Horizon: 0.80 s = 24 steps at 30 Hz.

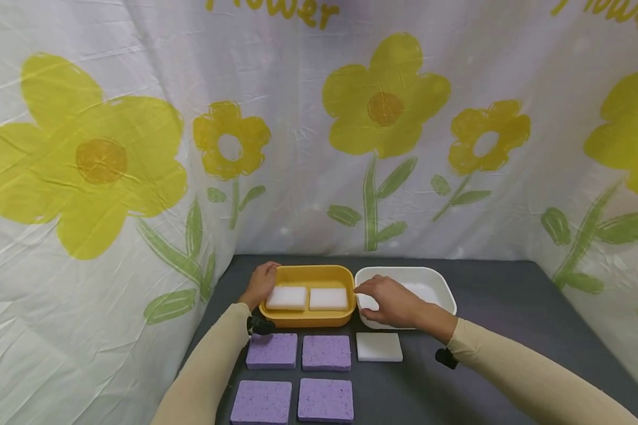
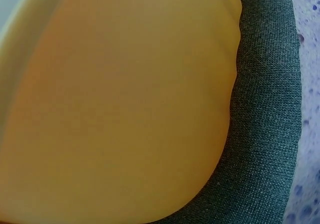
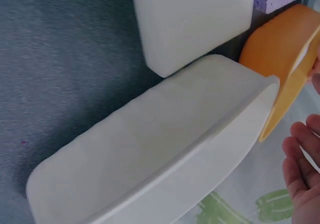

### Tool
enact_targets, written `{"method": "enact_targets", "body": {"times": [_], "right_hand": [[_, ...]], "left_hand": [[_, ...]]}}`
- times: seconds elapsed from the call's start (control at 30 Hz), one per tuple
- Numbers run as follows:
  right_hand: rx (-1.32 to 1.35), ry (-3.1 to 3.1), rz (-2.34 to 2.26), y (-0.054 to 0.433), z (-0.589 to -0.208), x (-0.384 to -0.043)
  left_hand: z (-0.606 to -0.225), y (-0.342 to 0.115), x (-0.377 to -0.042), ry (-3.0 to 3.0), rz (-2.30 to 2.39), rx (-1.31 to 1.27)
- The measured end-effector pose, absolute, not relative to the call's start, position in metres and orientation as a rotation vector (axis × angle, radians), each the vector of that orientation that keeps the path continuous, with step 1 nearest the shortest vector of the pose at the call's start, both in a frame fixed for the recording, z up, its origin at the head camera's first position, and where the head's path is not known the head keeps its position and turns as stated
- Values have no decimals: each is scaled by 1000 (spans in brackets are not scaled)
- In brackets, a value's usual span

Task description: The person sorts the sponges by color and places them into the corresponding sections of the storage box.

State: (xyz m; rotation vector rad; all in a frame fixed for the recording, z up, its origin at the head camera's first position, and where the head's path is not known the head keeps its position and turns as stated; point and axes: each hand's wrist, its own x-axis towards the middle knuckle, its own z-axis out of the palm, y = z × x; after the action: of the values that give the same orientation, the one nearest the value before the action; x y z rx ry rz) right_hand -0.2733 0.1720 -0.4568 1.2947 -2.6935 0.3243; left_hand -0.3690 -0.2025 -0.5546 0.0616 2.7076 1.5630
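My left hand (image 1: 260,285) touches the left side of a yellow rectangular tub (image 1: 309,322); how its fingers lie on the rim is partly hidden. Two white sponge blocks (image 1: 287,297) lie side by side in that tub. The yellow tub wall (image 2: 120,103) fills most of the left wrist view. My right hand (image 1: 390,300) hovers over the left part of a white tub (image 1: 446,295), holding nothing. Its fingertips are close to the yellow tub's right rim. In the right wrist view the right hand's fingers (image 3: 300,159) are relaxed and bent slightly, apart from the white tub (image 3: 135,144).
In front of the white tub lies another white sponge block (image 1: 380,347). Several purple sponges (image 1: 326,353) are set out in two rows before the yellow tub. Everything stands on a dark grey cloth (image 1: 489,307), with a flower-printed curtain (image 1: 298,206) behind.
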Motion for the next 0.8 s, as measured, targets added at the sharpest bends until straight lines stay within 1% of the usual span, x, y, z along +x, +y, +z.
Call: {"method": "enact_targets", "body": {"times": [0.8], "right_hand": [[1253, -2776, 411, 217, -467, -220]], "left_hand": [[-552, -199, -368, 2715, 1528, 15]]}}
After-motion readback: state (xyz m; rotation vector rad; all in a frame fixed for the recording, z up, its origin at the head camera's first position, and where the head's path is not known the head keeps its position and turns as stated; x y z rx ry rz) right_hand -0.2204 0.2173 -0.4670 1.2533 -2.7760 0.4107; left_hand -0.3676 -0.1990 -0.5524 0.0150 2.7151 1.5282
